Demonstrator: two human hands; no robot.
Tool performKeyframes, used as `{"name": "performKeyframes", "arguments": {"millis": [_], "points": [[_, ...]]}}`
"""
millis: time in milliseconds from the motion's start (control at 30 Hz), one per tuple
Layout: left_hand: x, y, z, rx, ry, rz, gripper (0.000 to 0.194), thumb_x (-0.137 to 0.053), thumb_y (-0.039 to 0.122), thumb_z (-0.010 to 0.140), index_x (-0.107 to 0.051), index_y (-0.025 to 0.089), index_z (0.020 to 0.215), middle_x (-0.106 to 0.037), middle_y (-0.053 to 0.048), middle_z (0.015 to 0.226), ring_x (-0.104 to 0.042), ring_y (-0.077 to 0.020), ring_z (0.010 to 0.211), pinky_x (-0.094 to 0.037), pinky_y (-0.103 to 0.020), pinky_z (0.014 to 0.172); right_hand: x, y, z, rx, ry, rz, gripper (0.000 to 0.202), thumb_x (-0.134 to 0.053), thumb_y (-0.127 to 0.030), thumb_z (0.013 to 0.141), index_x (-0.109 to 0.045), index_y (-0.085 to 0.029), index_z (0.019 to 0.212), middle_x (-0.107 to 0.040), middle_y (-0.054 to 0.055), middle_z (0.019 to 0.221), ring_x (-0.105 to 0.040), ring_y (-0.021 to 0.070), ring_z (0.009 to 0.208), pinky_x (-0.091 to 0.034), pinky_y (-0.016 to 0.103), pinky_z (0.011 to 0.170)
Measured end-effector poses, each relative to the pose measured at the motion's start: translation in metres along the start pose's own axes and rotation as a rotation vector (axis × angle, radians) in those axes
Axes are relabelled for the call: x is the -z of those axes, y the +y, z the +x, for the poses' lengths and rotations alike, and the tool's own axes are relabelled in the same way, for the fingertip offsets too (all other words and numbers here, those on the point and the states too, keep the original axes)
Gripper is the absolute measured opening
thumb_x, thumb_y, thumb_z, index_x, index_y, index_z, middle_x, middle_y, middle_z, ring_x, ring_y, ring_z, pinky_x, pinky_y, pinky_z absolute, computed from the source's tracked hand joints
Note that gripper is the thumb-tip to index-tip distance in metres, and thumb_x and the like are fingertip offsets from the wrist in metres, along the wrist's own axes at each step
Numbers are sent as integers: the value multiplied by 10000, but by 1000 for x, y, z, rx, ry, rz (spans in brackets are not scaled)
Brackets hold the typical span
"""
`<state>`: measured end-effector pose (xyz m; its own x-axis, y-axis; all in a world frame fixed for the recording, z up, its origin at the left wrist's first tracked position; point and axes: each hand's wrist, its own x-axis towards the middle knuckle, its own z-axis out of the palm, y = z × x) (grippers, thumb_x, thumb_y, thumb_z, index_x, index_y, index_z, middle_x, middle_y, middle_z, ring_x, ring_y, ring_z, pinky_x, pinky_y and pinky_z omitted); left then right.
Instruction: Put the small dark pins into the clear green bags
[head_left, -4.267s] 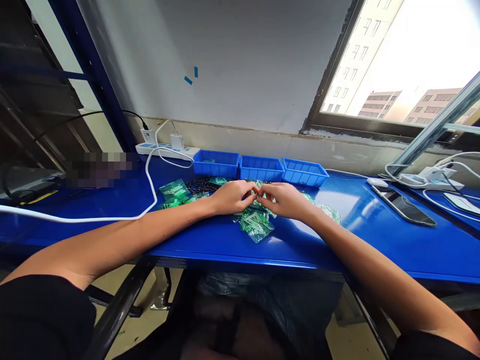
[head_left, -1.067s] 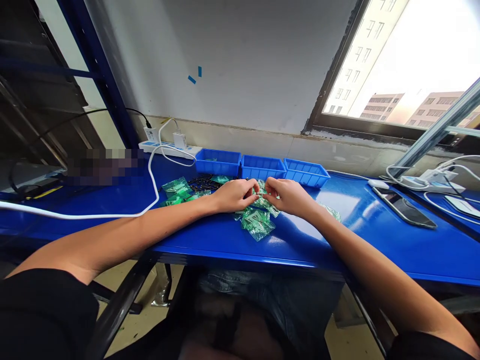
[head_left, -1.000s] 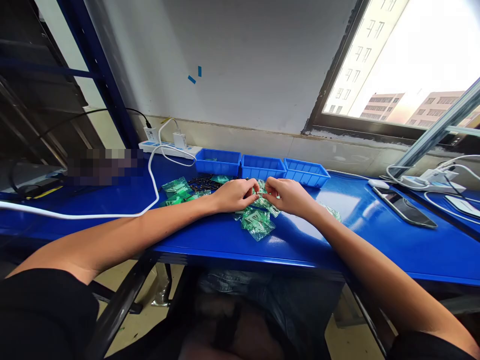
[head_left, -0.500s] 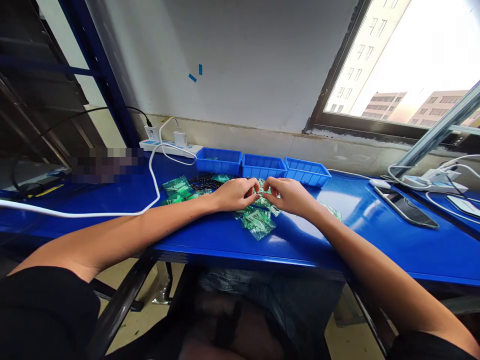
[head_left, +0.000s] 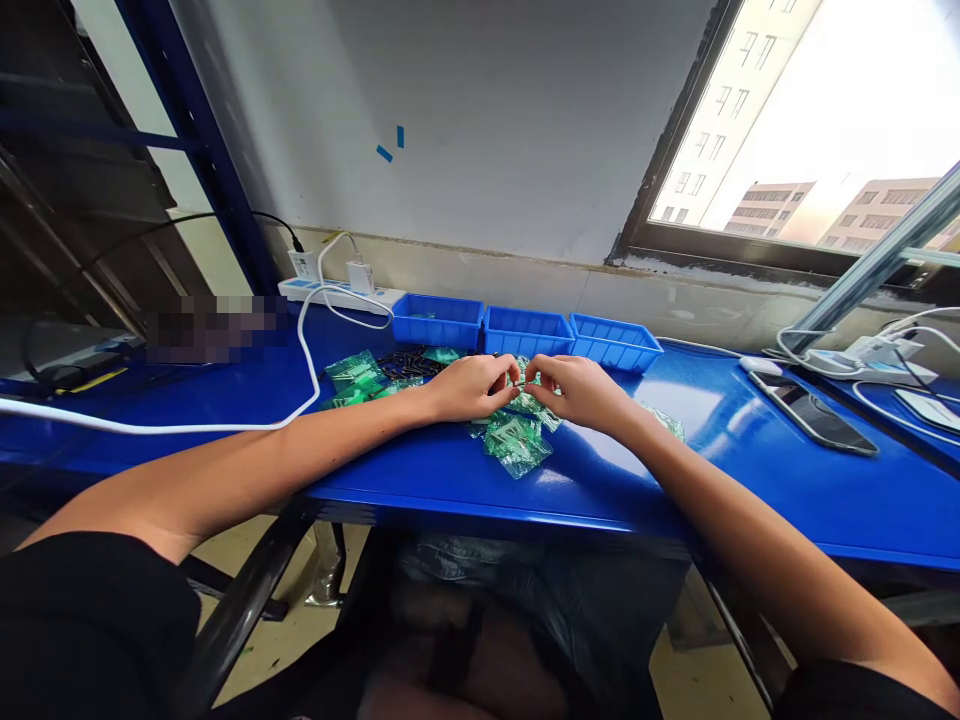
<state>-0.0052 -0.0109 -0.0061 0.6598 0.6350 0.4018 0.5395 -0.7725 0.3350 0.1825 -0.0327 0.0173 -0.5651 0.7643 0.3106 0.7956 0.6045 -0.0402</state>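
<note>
My left hand (head_left: 476,387) and my right hand (head_left: 576,390) meet above the blue table (head_left: 420,465), fingertips pinched and almost touching. Something small and thin is between them, too small to name. Green-and-clear plastic packets (head_left: 517,445) lie under and just in front of the hands. More green packets (head_left: 356,375) rest left of my left hand, beside a heap of small black pieces (head_left: 410,364). Another clear packet (head_left: 664,420) is partly hidden behind my right wrist.
Three blue bins (head_left: 439,322) line the wall side. A white power strip (head_left: 337,295) stands at the back left, its white cable (head_left: 187,429) crossing the table. A phone (head_left: 814,412) and another power strip (head_left: 877,368) are on the right.
</note>
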Motion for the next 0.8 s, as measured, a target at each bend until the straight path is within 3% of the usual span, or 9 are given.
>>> {"name": "performKeyframes", "arguments": {"millis": [800], "points": [[-1, -1, 0, -12, 23, 19, 130, -488, 266, 822, -537, 167, 890, -603, 8, 683, -522, -118, 558, -360, -219, 532, 1, -1, -1, 9, -12, -32, 132, -518, -270, 842, -587, -163, 879, -577, 19, 699, -513, 132, 666, -290, 231, 584]]}}
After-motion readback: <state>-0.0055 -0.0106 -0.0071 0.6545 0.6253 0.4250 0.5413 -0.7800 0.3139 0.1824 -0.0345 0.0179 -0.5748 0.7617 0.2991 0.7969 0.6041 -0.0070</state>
